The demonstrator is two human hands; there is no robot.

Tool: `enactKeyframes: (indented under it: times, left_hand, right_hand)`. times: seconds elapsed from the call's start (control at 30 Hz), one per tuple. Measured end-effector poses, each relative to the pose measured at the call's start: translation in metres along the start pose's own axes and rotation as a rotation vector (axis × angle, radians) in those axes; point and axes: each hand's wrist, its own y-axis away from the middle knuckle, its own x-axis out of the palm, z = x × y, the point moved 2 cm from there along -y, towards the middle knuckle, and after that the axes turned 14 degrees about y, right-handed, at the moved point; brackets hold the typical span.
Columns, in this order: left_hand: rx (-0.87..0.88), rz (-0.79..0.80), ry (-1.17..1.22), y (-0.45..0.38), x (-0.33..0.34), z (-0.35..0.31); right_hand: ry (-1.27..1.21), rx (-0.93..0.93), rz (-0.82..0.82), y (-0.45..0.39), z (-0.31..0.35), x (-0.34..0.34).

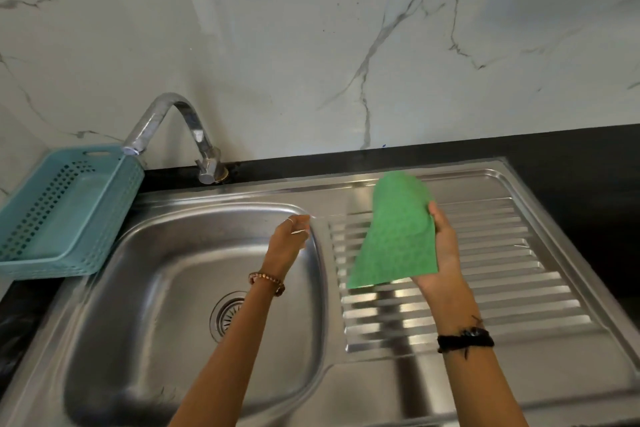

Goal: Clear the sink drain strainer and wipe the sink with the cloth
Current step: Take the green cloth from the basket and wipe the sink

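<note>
The steel sink basin [166,274] lies below me, and its round drain strainer [224,315] in the floor is partly hidden by my left forearm. My left hand [289,241] hovers over the basin's right rim, fingers loosely extended and a little blurred, holding nothing. A green cloth [398,232] hangs unfolded above the ribbed drainboard [512,274]. My right hand [445,253] grips the cloth along its right edge, thumb on the front. Whether any debris lies in the strainer cannot be made out.
A curved chrome tap [173,128] stands behind the basin with its spout swung left over a teal plastic basket [65,215] on the black counter [571,149]. A marble wall rises behind.
</note>
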Motion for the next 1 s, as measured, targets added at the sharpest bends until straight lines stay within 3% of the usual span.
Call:
enactKeyframes:
  times: [0.2,0.33,0.43,0.53,0.73,1.0]
  left_hand:
    - [0.218,-0.026,-0.450,-0.034,-0.008,-0.002]
    - [0.266,-0.009,-0.845,-0.061,-0.021,0.005]
    - [0.265,0.006,-1.078,-0.078,-0.036,0.013]
    - [0.259,0.001,-1.086,-0.083,-0.047,0.025]
    - [0.327,-0.082,-1.016,-0.088,-0.045,0.046]
    - [0.294,-0.012,-0.919,-0.094,-0.056,0.037]
  right_hand:
    - [0.575,-0.353,-0.058,-0.009,0.029,0.035]
    - [0.982,-0.379,0.245,-0.047,-0.015,0.074]
    - [1.529,-0.417,0.233,-0.094,-0.047,0.059]
    - [2.064,-0.576,0.224,-0.124,-0.063,0.044]
    - [2.148,-0.729,0.069,-0.154,-0.089,0.063]
    - [2.155,-0.924,0.087,-0.187,-0.090,0.119]
